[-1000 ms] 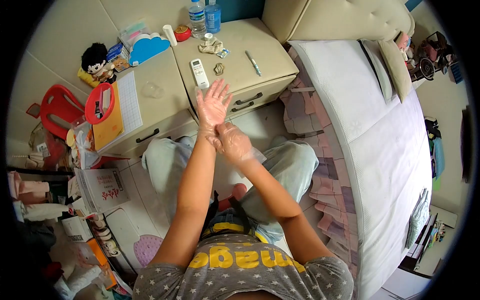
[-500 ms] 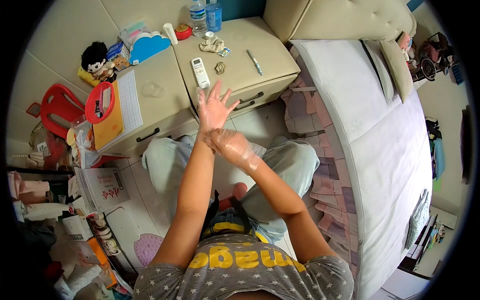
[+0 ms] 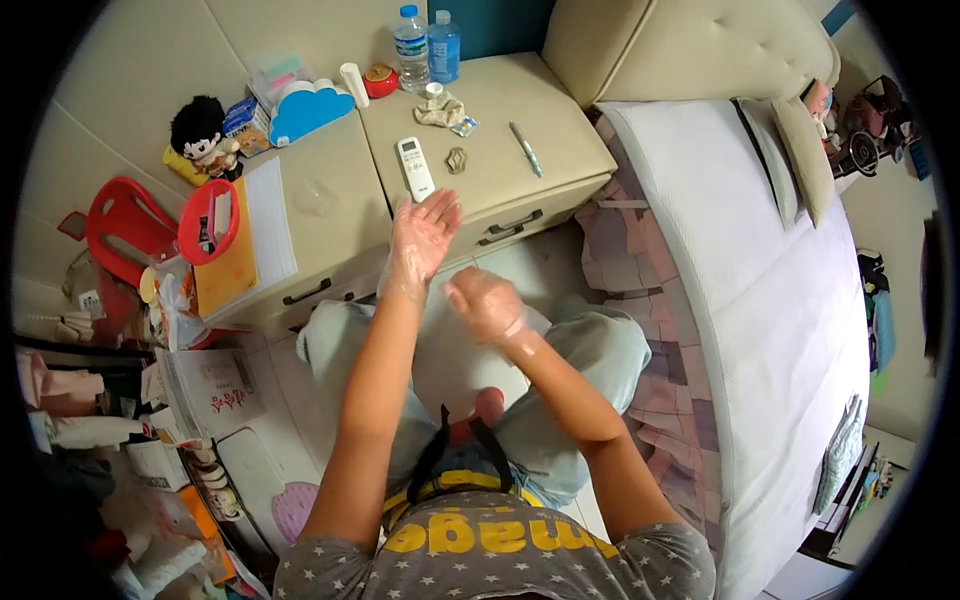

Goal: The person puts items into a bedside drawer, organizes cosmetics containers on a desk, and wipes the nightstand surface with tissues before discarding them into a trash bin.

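Thin clear plastic gloves cover both hands. My left hand (image 3: 422, 240) is palm up with its fingers stretched out, just below the white remote control (image 3: 414, 170) on the cabinet top, and holds nothing. To its right, apart from it, my right hand (image 3: 484, 303) is closed with its fingers curled; whether anything is inside cannot be made out. Loose glove plastic shows around both wrists. Above the hands on the cabinet (image 3: 560, 130) lie a brown ring-shaped item (image 3: 456, 160), a crumpled beige cloth (image 3: 440, 110) and a pen (image 3: 526, 150).
Two bottles (image 3: 411, 50) stand at the back of the cabinet. On the left are a doll (image 3: 205, 138), a blue cloud-shaped item (image 3: 308, 112), a red basket (image 3: 229, 222) and papers (image 3: 268, 220). A bed (image 3: 770, 330) is on the right, with a box (image 3: 215, 388) at lower left.
My right hand has let go of the left wrist and moved down and right, away from it. The left fingers have come closer together. The view has shifted slightly.
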`<state>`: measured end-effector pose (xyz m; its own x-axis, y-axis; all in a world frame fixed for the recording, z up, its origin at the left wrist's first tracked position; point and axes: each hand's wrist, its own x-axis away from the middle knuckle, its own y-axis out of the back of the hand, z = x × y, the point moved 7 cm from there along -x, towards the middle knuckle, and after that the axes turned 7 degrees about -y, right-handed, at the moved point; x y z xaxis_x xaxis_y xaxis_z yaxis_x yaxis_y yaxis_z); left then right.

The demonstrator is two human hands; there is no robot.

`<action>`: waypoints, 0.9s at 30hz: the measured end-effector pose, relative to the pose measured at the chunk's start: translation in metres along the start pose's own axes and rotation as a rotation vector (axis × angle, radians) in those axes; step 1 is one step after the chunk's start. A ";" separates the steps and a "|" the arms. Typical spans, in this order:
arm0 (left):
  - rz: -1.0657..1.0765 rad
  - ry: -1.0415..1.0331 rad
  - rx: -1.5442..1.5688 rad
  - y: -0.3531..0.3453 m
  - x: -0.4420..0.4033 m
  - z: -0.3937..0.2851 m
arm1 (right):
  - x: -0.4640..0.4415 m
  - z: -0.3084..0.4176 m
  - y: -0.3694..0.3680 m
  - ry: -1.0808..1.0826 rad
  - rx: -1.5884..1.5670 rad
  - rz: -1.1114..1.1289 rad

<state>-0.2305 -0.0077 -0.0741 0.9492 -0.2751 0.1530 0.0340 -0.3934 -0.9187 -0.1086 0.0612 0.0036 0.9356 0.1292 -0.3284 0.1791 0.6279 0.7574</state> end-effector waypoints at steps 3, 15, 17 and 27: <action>0.139 0.119 0.164 0.000 -0.017 -0.018 | -0.033 -0.042 0.003 -0.029 0.078 -0.095; 0.394 0.335 -0.151 -0.026 -0.047 -0.020 | -0.247 -0.153 -0.040 0.022 0.667 0.061; 0.378 0.379 -0.088 -0.035 -0.043 -0.026 | -0.260 -0.161 -0.055 0.095 0.655 0.159; 0.051 0.094 -0.415 0.016 -0.079 -0.049 | -0.241 -0.161 -0.032 0.029 0.642 0.020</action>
<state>-0.3203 -0.0352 -0.0825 0.9130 -0.3747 0.1612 -0.1593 -0.6913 -0.7048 -0.3893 0.1335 -0.0323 0.9338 0.1624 -0.3188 0.3163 0.0415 0.9477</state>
